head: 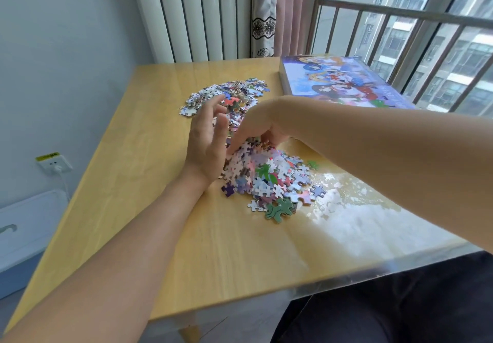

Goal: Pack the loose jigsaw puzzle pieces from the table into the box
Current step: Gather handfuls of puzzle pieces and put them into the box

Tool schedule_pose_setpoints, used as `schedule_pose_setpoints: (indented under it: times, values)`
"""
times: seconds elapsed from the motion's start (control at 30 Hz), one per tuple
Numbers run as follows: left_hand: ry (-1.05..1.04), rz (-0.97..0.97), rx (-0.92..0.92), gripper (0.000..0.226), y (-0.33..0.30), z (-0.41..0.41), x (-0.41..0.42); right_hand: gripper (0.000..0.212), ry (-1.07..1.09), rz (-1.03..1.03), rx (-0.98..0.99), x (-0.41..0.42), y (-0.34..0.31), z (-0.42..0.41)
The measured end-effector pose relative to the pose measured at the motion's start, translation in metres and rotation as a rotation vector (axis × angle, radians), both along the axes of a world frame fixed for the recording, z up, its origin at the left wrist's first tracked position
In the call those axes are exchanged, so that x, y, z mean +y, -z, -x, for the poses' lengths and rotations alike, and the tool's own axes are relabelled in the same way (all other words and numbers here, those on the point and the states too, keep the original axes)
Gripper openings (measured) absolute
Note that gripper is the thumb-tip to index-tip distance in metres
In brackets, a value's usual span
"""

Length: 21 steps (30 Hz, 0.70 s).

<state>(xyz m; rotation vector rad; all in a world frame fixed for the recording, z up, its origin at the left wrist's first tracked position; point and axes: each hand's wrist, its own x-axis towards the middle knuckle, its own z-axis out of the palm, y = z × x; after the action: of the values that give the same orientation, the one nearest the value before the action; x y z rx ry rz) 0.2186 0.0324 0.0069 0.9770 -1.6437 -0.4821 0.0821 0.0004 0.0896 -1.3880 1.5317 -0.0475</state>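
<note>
Near pile of puzzle pieces (269, 180) mid-desk (133, 156): light, stiff, slippery, scatter-prone, so scoop from the sides. Left hand (206, 140) flat, fingers straight, against its left edge. Right hand (257, 126) curled into its top. Second pile (226, 94) behind it. Box (338, 81) far right of the pile, looks lidded.

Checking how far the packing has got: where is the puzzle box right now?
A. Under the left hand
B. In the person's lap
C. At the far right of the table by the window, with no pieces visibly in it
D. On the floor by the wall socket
C: the box lies at the table's far right by the window, while the puzzle pieces are heaped mid-table.
</note>
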Motion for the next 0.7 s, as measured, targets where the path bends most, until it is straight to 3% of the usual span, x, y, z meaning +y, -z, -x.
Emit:
schedule_pose_setpoints:
  times: [0.1,0.23,0.33,0.53,0.7]
  values:
    - [-0.061,0.017,0.053,0.094,0.0,-0.002,-0.001,0.048,0.121,0.073,-0.133,0.002,-0.001,0.022]
    - [-0.079,0.035,-0.082,0.071,0.003,-0.003,-0.008,0.038,0.326,0.183,-0.354,0.005,-0.002,0.049]
    - [-0.092,0.024,-0.126,0.045,0.004,-0.001,-0.01,0.045,0.438,0.256,-0.436,0.01,-0.004,0.058]
    - [-0.092,0.047,-0.177,0.033,0.003,-0.002,-0.006,0.048,0.54,0.323,-0.553,0.028,-0.009,0.067]
    - [-0.049,0.087,-0.312,0.024,-0.007,0.004,-0.008,0.035,0.539,0.27,-0.641,0.067,0.005,0.098]
